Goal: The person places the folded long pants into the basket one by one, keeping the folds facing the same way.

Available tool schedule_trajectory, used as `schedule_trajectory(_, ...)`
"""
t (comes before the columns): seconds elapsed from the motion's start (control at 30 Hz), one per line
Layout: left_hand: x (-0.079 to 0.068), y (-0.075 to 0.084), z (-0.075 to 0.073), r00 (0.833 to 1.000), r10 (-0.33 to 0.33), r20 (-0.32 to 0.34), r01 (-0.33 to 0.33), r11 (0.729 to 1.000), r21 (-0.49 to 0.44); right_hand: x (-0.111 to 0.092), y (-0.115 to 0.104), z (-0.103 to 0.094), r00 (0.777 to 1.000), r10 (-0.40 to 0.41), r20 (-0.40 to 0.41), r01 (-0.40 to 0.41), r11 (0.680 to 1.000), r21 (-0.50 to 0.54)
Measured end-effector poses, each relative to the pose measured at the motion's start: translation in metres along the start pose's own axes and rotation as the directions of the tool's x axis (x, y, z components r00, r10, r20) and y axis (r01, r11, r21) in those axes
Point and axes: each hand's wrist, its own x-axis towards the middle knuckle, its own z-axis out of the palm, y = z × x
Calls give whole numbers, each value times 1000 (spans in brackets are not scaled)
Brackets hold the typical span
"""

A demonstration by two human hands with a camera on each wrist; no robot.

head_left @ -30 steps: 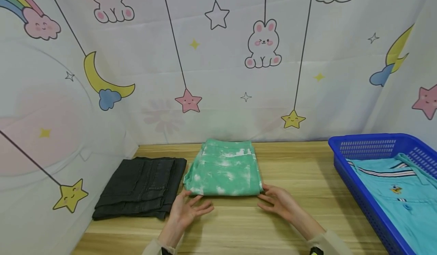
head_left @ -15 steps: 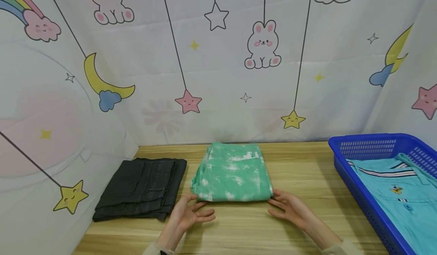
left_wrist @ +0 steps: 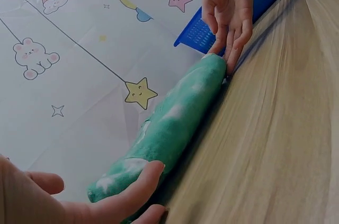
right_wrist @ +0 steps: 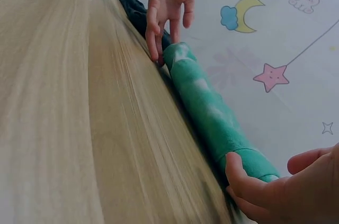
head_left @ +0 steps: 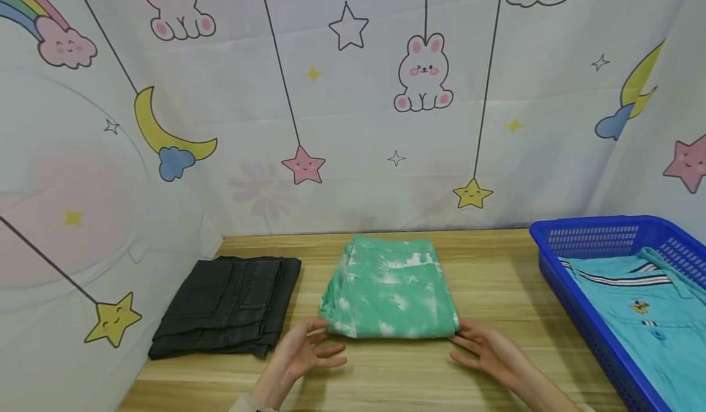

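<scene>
A folded green-and-white tie-dye garment lies on the wooden table in the middle of the head view, its rounded fold facing me. My left hand is at its near left corner, thumb by the side and fingers along the front fold. At the near right corner, my right hand pinches the cloth the same way. The left wrist view shows the garment as a thick green roll between both hands. Left of it lies a pair of folded black jeans, close to my left hand.
On the right stands a blue plastic basket holding a light blue shirt with striped trim. A white cloth backdrop printed with stars and animals rises behind the table and along its sides.
The green garment has slid toward me and to the right, with both hands at its corners. My right hand has shifted right and nearer. The black jeans and basket stay put.
</scene>
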Motion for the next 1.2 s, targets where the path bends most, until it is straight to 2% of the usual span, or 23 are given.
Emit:
schedule_trajectory(0.4,-2,-4,3,998,-39,48,32,991,133,-13,2,-13,1000,20,-10,-20,1000,6)
schedule_trajectory(0.7,-2,-8,3,995,-46,94,29,984,175,-22,1,-19,999,36,29,-37,999,20)
schedule_trajectory(0.93,-2,-12,6,990,-85,115,57,973,224,-30,1,-25,998,55,10,-56,998,32)
schedule_trajectory(1.2,-1,-17,9,983,-104,152,65,969,240,-35,-2,-23,996,89,-26,-87,995,42)
